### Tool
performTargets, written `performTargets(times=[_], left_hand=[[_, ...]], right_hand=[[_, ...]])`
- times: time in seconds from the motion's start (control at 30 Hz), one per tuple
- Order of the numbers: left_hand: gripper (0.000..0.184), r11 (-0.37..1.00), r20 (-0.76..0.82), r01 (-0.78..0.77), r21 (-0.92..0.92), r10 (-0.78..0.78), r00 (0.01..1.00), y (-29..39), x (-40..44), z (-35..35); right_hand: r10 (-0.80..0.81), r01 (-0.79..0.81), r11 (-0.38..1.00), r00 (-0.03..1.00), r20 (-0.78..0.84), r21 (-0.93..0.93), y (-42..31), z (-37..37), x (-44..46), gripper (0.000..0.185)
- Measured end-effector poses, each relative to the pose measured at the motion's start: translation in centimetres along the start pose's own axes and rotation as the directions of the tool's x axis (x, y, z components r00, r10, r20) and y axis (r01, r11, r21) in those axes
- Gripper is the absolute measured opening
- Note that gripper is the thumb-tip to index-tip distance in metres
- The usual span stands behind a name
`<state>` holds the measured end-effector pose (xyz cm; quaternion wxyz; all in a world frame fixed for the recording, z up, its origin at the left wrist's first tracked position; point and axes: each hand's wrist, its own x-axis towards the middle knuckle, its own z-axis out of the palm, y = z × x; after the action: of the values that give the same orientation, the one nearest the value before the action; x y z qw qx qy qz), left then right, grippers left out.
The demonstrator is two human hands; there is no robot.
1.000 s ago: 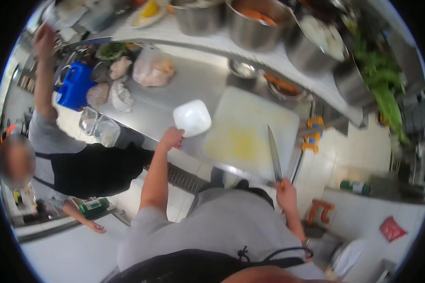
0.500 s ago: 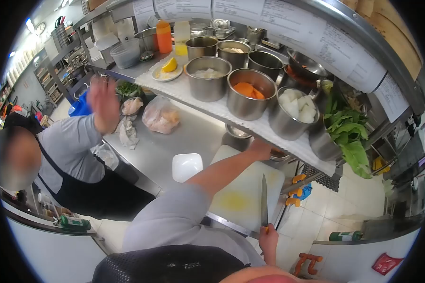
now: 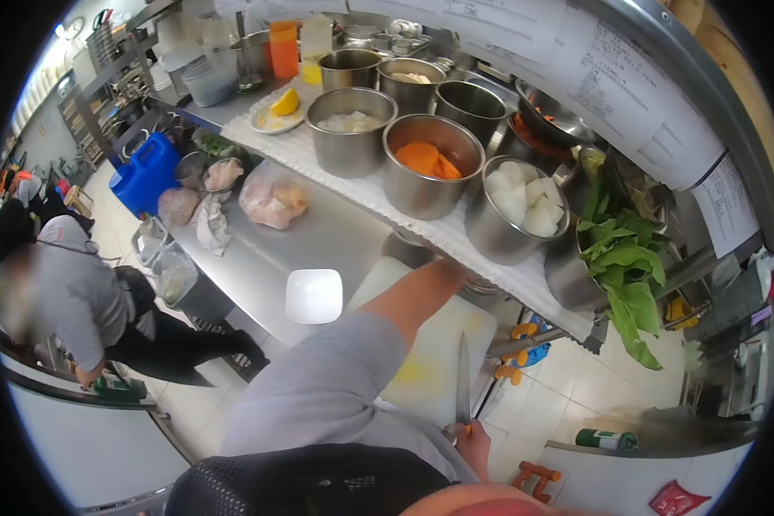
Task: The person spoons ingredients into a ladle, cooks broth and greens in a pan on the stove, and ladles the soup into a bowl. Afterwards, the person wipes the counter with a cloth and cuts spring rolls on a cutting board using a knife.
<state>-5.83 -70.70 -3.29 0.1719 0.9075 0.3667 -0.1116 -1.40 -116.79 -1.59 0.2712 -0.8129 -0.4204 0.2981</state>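
My right hand (image 3: 473,447) is closed round the handle of a kitchen knife (image 3: 463,383), its blade pointing away from me over the right part of a pale cutting board (image 3: 439,353). The board carries yellow stains. My left arm crosses above the board, and my left hand (image 3: 445,273) reaches beneath the shelf edge, by metal containers (image 3: 408,248). Its fingers are hidden by the shelf, so what it touches cannot be seen. Left of the board stands a white square bowl (image 3: 314,297) with nothing visible inside.
A raised shelf (image 3: 335,185) holds several steel pots, including carrots (image 3: 428,161), white chunks (image 3: 525,198) and leafy greens (image 3: 623,267). A bag of raw meat (image 3: 273,196) lies on the steel counter (image 3: 249,258). Another person (image 3: 86,292) bends at the left.
The other person has moved back from the counter and bent down, uncovering a blue jug. My view has shifted slightly; my left hand stays under the shelf and my right keeps the knife.
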Motion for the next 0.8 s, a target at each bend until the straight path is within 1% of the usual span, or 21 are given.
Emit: performTargets(times=[0.07,0.13,0.17,0.27,0.37,0.43,0.47,0.5,0.53,0.57,0.6,0.63,0.7,0.73,0.77,0.8], left_hand=[[0.049,1.000,0.008,0.002,0.002,-0.002,1.000,-0.2,0.5,0.1],[0.049,1.000,0.013,0.005,0.004,-0.005,1.000,-0.6,0.5,0.0],[0.048,1.000,0.013,0.007,0.005,-0.007,1.000,-0.8,0.3,-0.2],[0.048,1.000,0.025,-0.009,0.014,0.009,1.000,-1.4,-1.0,-1.0],[0.048,1.000,0.009,-0.012,0.026,0.012,1.000,-2.1,-5.1,-3.4],[0.048,1.000,-0.018,-0.011,0.024,0.012,1.000,-2.2,-9.1,-5.3],[0.047,1.000,-0.042,-0.011,0.021,0.012,0.999,-1.9,-11.4,-5.6],[0.047,1.000,-0.071,-0.005,0.010,0.006,0.997,-1.5,-13.6,-5.1],[0.047,1.000,-0.094,-0.001,0.004,0.002,0.996,-0.8,-15.5,-3.9],[0.041,0.997,-0.249,-0.062,-0.055,0.046,0.967,-0.5,-17.6,-0.5],[0.042,0.997,-0.209,-0.045,-0.064,0.031,0.978,1.0,-19.7,2.2],[0.044,0.997,-0.173,-0.020,-0.071,0.008,0.985,2.3,-21.5,4.5],[0.052,1.000,-0.084,-0.020,-0.004,0.020,0.996,3.7,-23.2,10.3],[0.052,0.998,-0.015,-0.059,-0.005,0.059,0.998,4.0,-23.9,11.6],[0.057,0.993,-0.044,-0.115,-0.038,0.114,0.993,4.5,-24.9,12.6],[0.062,0.989,-0.125,-0.135,-0.067,0.126,0.984,4.4,-25.2,12.4]], right_hand=[[0.005,-0.005,1.000,1.000,-0.001,0.027,-0.2,-0.3,0.4,0.024],[0.057,-0.053,0.996,0.997,0.059,-0.076,-1.0,-0.8,0.7,0.024],[0.063,-0.058,0.995,0.996,0.063,-0.083,-1.4,-1.1,0.5,0.024],[0.069,-0.066,0.996,0.996,0.052,-0.052,-2.1,-1.7,-0.2,0.024],[0.097,-0.096,0.994,0.995,0.034,-0.045,0.3,-1.3,-0.1,0.025],[0.114,-0.114,0.991,0.993,-0.002,-0.076,2.5,-0.8,-0.1,0.024],[0.133,-0.131,0.987,0.991,0.015,-0.091,3.9,-0.6,-0.2,0.024],[0.113,-0.108,0.980,0.993,0.019,-0.168,2.4,-1.0,-0.4,0.025],[0.153,-0.147,0.976,0.988,0.027,-0.164,2.3,-0.5,-0.4,0.027],[0.203,-0.201,0.963,0.979,-0.004,-0.177,2.8,0.2,-0.4,0.029],[0.239,-0.237,0.965,0.971,0.006,-0.115,2.6,0.6,-1.0,0.029],[0.219,-0.221,0.970,0.975,-0.035,-0.097,0.3,0.3,-1.3,0.028],[0.135,-0.140,0.990,0.984,-0.114,-0.033,0.5,2.0,-1.1,0.026],[0.119,-0.124,0.991,0.989,-0.085,-0.048,-0.4,2.0,-1.0,0.025],[0.124,-0.131,0.989,0.988,-0.097,-0.074,-1.3,2.8,-1.4,0.023],[0.063,-0.075,0.991,0.993,-0.105,-0.112,-2.4,3.3,-0.4,0.022]])
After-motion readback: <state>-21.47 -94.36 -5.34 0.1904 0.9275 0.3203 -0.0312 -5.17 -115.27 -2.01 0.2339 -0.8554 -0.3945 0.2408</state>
